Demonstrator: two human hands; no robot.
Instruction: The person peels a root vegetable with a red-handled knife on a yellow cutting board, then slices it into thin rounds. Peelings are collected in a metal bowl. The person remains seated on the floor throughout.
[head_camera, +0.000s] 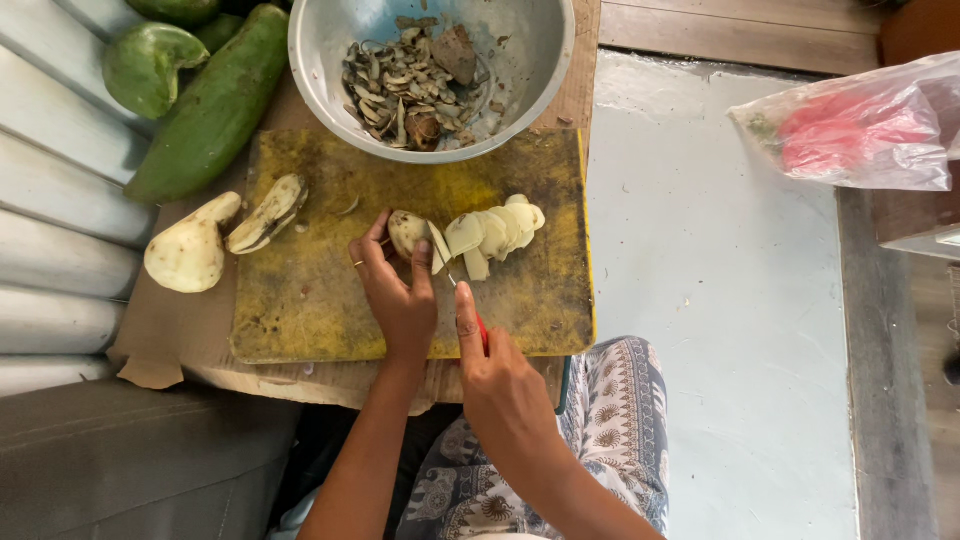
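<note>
Slicing a peeled tuber on a yellow board

Left hand fingers pin the firm, probably slippery tuber behind the cut; right hand grips the red-handled knife.

Yellow stained cutting board, pale slices, green gourd, red-handled knife, grey paisley-patterned trousers

Soft even daylight, faint shadows, sharp centre, slight wide-angle stretch and softness at edges
</note>
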